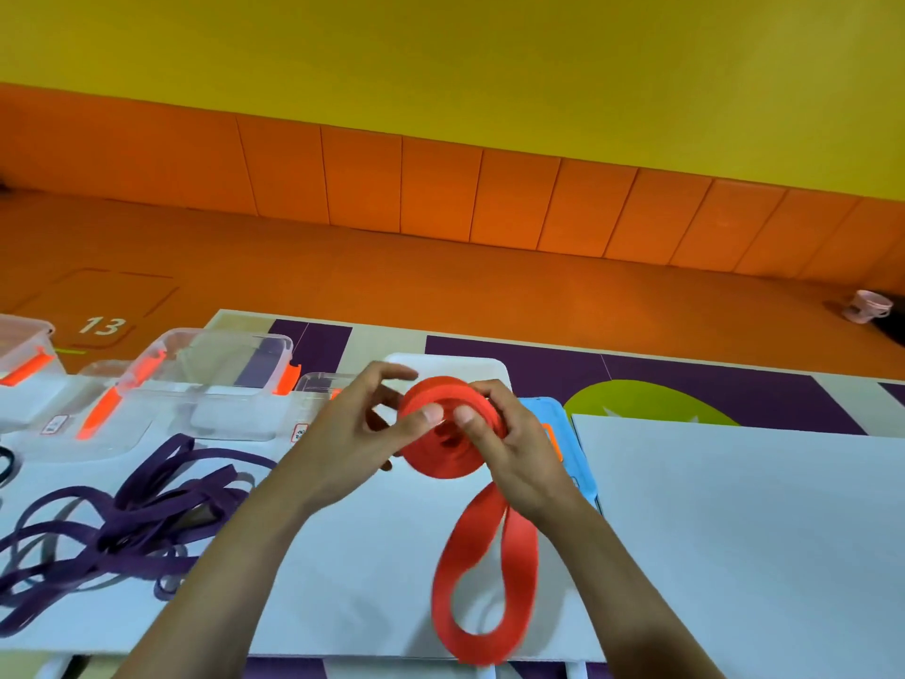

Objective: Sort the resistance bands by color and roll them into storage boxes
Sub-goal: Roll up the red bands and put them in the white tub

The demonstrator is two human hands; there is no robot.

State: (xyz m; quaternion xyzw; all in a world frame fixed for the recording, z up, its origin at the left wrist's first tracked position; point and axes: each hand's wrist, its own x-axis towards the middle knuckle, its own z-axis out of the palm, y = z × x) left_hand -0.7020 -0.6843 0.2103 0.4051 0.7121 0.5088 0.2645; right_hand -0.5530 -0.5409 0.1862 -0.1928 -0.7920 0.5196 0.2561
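A red resistance band [443,450] is partly wound into a thick coil held above the white table [734,531]. Its unwound end hangs down in a loop toward the table's front edge. My left hand [360,423] grips the coil's left side, thumb pressed on its face. My right hand [504,443] grips the right side, thumb also on the face. A tangle of purple bands [132,521] lies on the table at the left. Clear storage boxes with orange latches [215,379] stand at the back left.
A blue lid [573,448] and a white lid [450,367] lie behind the hands. Another clear box [24,350] sits at the far left. The orange floor and wall padding lie beyond the table, with a pink cup [869,306] at far right.
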